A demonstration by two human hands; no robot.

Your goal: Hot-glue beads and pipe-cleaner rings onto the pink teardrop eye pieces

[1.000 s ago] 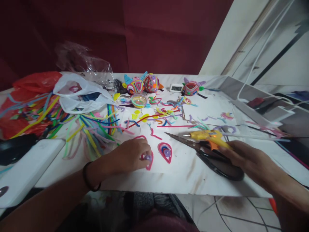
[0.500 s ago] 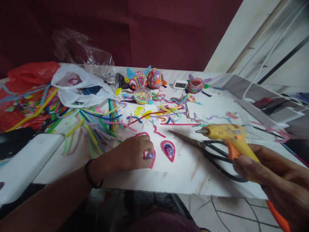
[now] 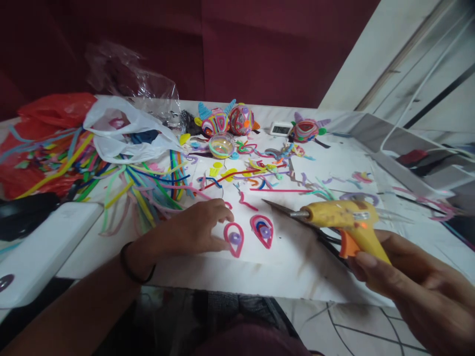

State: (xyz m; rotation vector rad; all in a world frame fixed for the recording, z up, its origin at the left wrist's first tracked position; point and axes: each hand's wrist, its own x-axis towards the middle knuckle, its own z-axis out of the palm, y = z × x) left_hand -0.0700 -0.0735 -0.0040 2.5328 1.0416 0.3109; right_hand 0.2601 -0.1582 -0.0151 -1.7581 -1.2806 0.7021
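Observation:
My right hand (image 3: 415, 289) grips a yellow glue gun (image 3: 345, 217) with an orange trigger, its metal tip pointing left above the table. My left hand (image 3: 193, 228) rests on the white table (image 3: 297, 267), fingers loosely curled, thumb and fingertips touching the left one of two pink teardrop pipe-cleaner shapes (image 3: 234, 238). The second teardrop (image 3: 262, 231) lies just to its right, between my hand and the gun's tip. Black scissors (image 3: 326, 236) lie mostly hidden under the gun.
A heap of coloured pipe cleaners (image 3: 141, 190), a white bag (image 3: 118, 133) and a red bag (image 3: 44, 123) fill the left. Colourful wound balls (image 3: 226, 119), a clear bowl (image 3: 221, 145) and a small digital clock (image 3: 281, 129) stand at the back. A white box (image 3: 40, 247) sits near left.
My right hand lifted the glue gun off the table and swung its tip toward the teardrops. My left hand drew back, uncovering the left teardrop.

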